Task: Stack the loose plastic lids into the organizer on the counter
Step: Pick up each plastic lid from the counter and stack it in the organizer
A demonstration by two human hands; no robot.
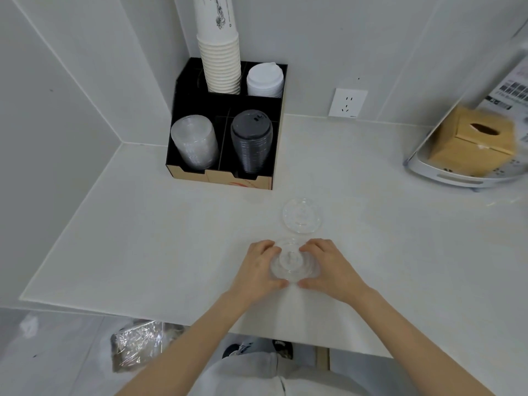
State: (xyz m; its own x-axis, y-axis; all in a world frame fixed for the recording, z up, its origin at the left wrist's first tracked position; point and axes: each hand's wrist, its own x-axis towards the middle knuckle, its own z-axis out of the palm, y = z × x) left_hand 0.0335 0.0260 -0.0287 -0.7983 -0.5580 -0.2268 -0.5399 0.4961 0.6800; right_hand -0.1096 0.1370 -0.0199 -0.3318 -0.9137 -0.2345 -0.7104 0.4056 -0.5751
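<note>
Head view puts the fingers of the left hand [258, 265] and the right hand [328, 264] curled around a small stack of clear lids [293, 261], thumbs on the near edge and fingertips on the far edge, so both hands grip it from opposite sides. That stack sits on the counter [143, 238], well in front of the organizer [225, 178] and slightly right of it. 1 more loose clear lid [303, 215] lies between the held stack and the organizer, apart from both. Inside the organizer, the front left compartment holds the clear lid pile [194, 145]; the front right holds dark lids [252, 140].

Judging by this, gathering is in hand. Next, the stack likely needs lifting squarely and seating on the clear pile, which already stands tall and leans.
</note>
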